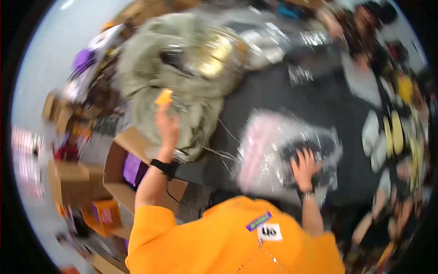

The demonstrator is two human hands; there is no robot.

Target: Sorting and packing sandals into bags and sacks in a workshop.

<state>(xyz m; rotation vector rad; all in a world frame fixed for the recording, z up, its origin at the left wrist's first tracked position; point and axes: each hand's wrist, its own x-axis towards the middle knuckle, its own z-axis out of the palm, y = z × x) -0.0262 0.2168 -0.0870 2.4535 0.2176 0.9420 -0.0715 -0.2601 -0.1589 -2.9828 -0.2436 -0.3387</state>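
Note:
My left hand [168,125] is raised over a large olive-green cloth sack [196,98], pinching a small orange object [164,97] at its fingertips; blur hides what kind it is. On the dark table, my right hand [306,168] lies with fingers spread on clear plastic packages. Under its palm is one with something dark inside [315,145]. Beside that, to the left, a package with pink contents [255,150] rests under shiny film. Thin white cords [223,155] run from the sack toward the packages.
Yellow plastic-wrapped packs [214,61] lie on the sack's far part. An open cardboard box [123,182] with purple contents [133,170] stands at my left. Pale and yellow slippers [375,137] lie at the right. Other people [365,27] are around the table's right side.

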